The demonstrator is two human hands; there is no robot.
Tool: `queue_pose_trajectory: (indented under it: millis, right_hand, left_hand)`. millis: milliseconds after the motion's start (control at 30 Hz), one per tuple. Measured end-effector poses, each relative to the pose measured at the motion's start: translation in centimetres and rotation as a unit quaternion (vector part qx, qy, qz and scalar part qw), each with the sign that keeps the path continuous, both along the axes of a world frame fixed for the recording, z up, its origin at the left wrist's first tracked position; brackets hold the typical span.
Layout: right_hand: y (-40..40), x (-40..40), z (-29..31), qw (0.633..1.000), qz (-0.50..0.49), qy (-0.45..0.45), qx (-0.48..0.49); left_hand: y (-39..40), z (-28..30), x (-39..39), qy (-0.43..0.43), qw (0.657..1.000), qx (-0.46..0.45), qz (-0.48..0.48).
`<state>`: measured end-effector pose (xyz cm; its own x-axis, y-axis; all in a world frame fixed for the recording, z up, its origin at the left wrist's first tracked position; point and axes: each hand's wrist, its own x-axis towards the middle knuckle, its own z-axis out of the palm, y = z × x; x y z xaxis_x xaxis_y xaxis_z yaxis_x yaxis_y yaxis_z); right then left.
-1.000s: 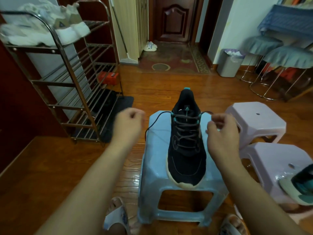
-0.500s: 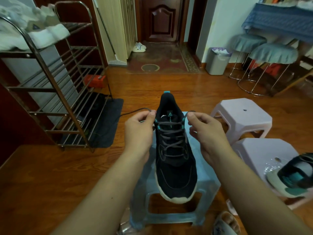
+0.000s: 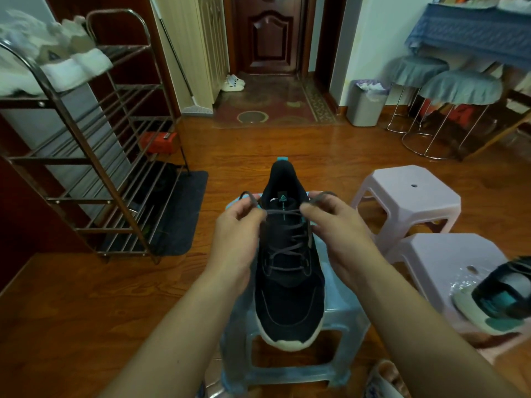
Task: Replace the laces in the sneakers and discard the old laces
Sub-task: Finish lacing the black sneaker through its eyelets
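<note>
A black sneaker [image 3: 288, 271] sits on a light blue stool [image 3: 339, 326], w/ its white toe at the stool's near edge and its heel at the far edge. A gray lace [image 3: 283, 211] goes criss-cross up the sneaker's front.

Both hands are at the top of the sneaker, one on each side. The left hand [image 3: 237, 235] is just left of the sneaker, fingers curled, pinching one end of the lace. A loop of lace sticks up over that hand. The right hand [image 3: 337, 225] is just right of the sneaker, fingers curled too, pinching the other end. A bit of lace pokes up over that hand as well. Between the 2 hands the lace runs straight across the sneaker's tongue.

Right of the sneaker stand 2 pale pink stools [image 3: 408, 196]. On the nearer one lies a second sneaker [image 3: 500, 297], black and teal, on its side, partly cut off by the picture's edge.

Left of the sneaker is a metal shoe rack [image 3: 94, 168] w/ white shoes [image 3: 71, 64] on top. A dark mat [image 3: 178, 214] lies under the rack's near end.

Far behind the sneaker is a brown door [image 3: 268, 33]. A gray trash bin [image 3: 366, 103] stands behind the sneaker and to the right. The floor [image 3: 86, 311] is shiny brown wood.
</note>
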<state>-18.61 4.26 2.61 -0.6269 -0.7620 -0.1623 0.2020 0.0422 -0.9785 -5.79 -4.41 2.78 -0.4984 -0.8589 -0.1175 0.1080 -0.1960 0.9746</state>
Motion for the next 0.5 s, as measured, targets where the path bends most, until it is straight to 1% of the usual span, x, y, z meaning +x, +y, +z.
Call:
queue_pose_trajectory:
  millis: [33, 100, 167, 233, 300, 367, 400, 467, 500]
  right_hand:
    - [0.2, 0.3, -0.2, 1.0, 0.007, 0.027, 0.014]
    - [0.0, 0.9, -0.4, 0.997, 0.009, 0.064, 0.036]
    - [-0.7, 1.5, -0.5, 0.993, -0.018, 0.095, 0.066]
    - [-1.2, 1.8, -0.6, 0.983, -0.041, 0.15, 0.098]
    - [-1.4, 2.0, -0.5, 0.972, -0.064, 0.195, 0.113]
    - [-1.3, 2.3, -0.1, 0.967, -0.085, 0.205, 0.126]
    - [-1.1, 2.4, 0.0, 0.967, -0.09, 0.199, 0.128]
    - [-0.8, 2.2, 0.0, 0.97, -0.078, 0.194, 0.126]
    - [-0.5, 1.9, 0.1, 0.973, -0.06, 0.187, 0.12]
  left_hand:
    - [0.4, 0.0, 0.0, 0.002, 1.0, 0.001, -0.018]
    - [0.6, -0.4, -0.3, -0.014, 1.0, -0.005, -0.016]
    - [0.5, -0.9, -0.7, -0.042, 0.999, -0.018, 0.011]
    - [0.5, -1.2, -1.1, -0.08, 0.995, -0.052, 0.034]
    - [0.6, -0.9, -1.3, -0.098, 0.989, -0.084, 0.067]
    - [0.7, -0.7, -1.3, -0.108, 0.984, -0.105, 0.099]
    - [0.8, -0.5, -1.2, -0.115, 0.981, -0.119, 0.099]
    - [0.8, -0.4, -0.9, -0.114, 0.983, -0.126, 0.072]
    - [0.6, -0.5, -0.7, -0.102, 0.988, -0.109, 0.047]
